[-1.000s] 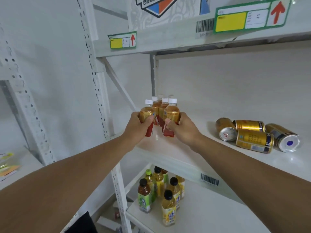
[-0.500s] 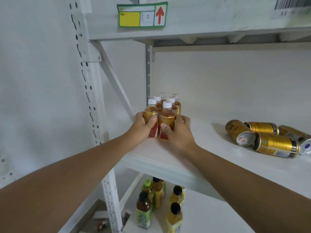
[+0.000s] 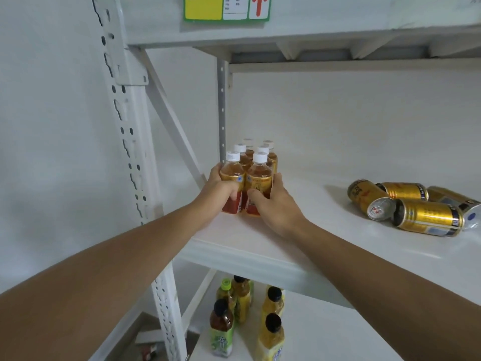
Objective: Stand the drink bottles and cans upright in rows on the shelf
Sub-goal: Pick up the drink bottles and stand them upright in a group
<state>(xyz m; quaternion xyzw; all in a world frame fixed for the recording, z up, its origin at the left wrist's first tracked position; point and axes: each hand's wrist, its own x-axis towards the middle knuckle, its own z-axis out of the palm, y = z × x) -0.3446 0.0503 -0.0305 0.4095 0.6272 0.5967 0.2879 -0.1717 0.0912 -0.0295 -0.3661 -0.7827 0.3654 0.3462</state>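
Several amber tea bottles with white caps stand upright in two rows at the left end of the white shelf [image 3: 325,246]. My left hand [image 3: 220,190] grips the front left bottle [image 3: 232,178]. My right hand [image 3: 276,204] grips the front right bottle [image 3: 259,179]. Both front bottles stand on the shelf, touching each other, with the other bottles [image 3: 269,152] right behind them. To the right, several gold cans [image 3: 426,217] lie on their sides in a heap.
A white perforated upright post [image 3: 130,131] and a diagonal brace [image 3: 171,121] flank the shelf's left end. The shelf above carries a yellow-and-green label [image 3: 226,7]. On the lower shelf stand several yellow and green bottles [image 3: 242,298] with dark caps.
Both hands have pushed the two front bottles deeper onto the shelf, up against the rows behind. The view has come closer and tilted down; the cans have not moved.
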